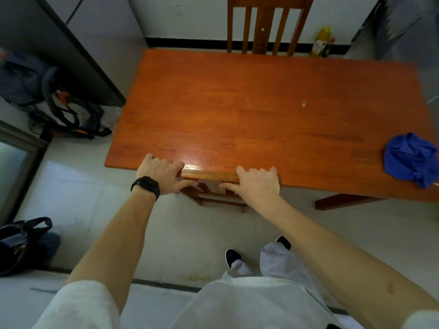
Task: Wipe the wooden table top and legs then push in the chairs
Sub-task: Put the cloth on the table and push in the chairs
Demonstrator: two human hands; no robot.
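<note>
Gripping the near chair (pixel 221 201) by its top rail (pixel 209 176), the person stands square to the long near edge of the wooden table (pixel 237 103). At the rail's left end the left hand (pixel 161 173), with a black watch (pixel 146 187) on its wrist, has its fingers curled over the top and its thumb on the near side. At the right end the right hand (pixel 257 184) holds the rail the same way. The rail runs left to right, parallel to the table edge and seemingly right against it, so the chair looks nearly or fully home. Any remaining push would go straight ahead, away from the body, shared evenly by both arms. Across the table, the far chair (pixel 268 22) shows its slatted back beyond the opposite edge. Farther right, a crumpled blue cloth (pixel 411 159) lies on the tabletop near its right end, well apart from both hands.
</note>
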